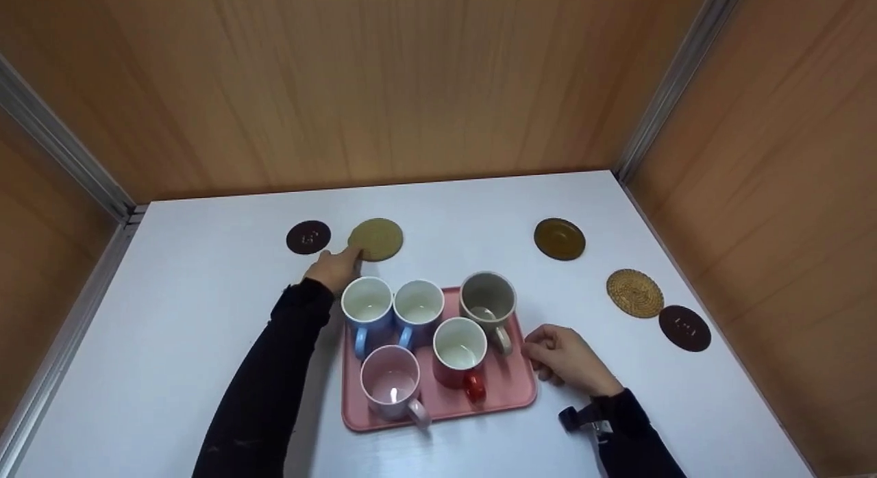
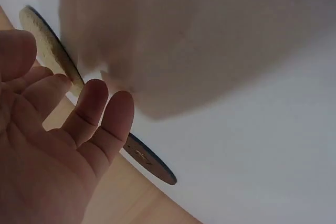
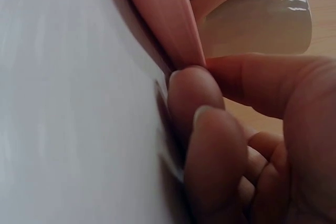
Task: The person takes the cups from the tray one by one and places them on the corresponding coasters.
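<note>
A pink tray [image 1: 510, 389] carries several mugs. Side by side at its back left stand two light-blue mugs [image 1: 368, 313] with white insides, and a grey-beige mug [image 1: 488, 303] is at the back right. In front are a pink mug [image 1: 390, 382] and a red mug [image 1: 459, 355] with a white inside. My right hand [image 1: 569, 358] pinches the tray's right rim between thumb and fingers, as the right wrist view shows. Behind the blue mugs, my left hand [image 1: 334, 270] reaches to an olive-green coaster [image 1: 380, 239], fingers loosely bent; whether they touch it I cannot tell.
Left of the green coaster lies a dark brown coaster [image 1: 308, 237]. On the right side are a round olive-brown disc [image 1: 560, 239], a woven coaster [image 1: 635, 293] and another dark coaster [image 1: 685, 328] beside it. Wood-grain panels [image 1: 384, 87] enclose the white table [image 1: 171, 313].
</note>
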Demonstrator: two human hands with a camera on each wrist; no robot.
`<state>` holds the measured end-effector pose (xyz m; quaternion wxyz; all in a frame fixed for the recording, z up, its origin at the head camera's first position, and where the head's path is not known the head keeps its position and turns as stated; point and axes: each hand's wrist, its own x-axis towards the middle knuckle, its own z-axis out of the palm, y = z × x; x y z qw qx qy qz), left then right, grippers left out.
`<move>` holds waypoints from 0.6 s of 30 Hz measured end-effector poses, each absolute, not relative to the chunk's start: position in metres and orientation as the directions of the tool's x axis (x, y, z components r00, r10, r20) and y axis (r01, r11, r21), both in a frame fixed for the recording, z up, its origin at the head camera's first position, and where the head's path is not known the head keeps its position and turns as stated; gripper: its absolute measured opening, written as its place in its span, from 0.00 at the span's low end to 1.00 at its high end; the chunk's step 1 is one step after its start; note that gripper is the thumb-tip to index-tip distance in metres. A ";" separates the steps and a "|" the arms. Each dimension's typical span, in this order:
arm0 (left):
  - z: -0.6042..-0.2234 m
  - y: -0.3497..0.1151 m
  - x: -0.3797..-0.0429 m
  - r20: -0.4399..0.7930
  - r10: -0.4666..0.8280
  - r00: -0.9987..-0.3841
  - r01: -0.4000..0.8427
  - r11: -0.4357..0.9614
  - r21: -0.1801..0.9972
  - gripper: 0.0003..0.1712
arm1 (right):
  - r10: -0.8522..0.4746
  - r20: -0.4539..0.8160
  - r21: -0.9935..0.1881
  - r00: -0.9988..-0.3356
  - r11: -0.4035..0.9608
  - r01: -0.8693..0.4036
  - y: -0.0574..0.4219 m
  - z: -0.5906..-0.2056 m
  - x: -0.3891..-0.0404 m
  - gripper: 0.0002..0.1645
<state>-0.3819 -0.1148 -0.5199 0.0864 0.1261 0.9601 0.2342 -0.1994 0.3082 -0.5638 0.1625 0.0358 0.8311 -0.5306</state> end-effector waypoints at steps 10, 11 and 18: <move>-0.518 -0.180 -0.269 0.154 0.254 -0.955 0.293 0.891 0.346 0.28 | -0.198 -0.305 -0.880 -0.931 0.433 0.196 0.318 -0.558 -0.213 0.23; -0.519 -0.183 -0.249 0.125 0.232 -0.965 0.261 0.906 0.333 0.30 | -0.196 -0.296 -0.879 -0.935 0.439 0.186 0.321 -0.555 -0.215 0.24; -0.549 -0.171 -0.129 -0.356 0.030 -0.934 -0.117 0.916 0.384 0.50 | -0.068 -0.104 -0.745 -0.992 0.666 0.032 0.351 -0.522 -0.258 0.29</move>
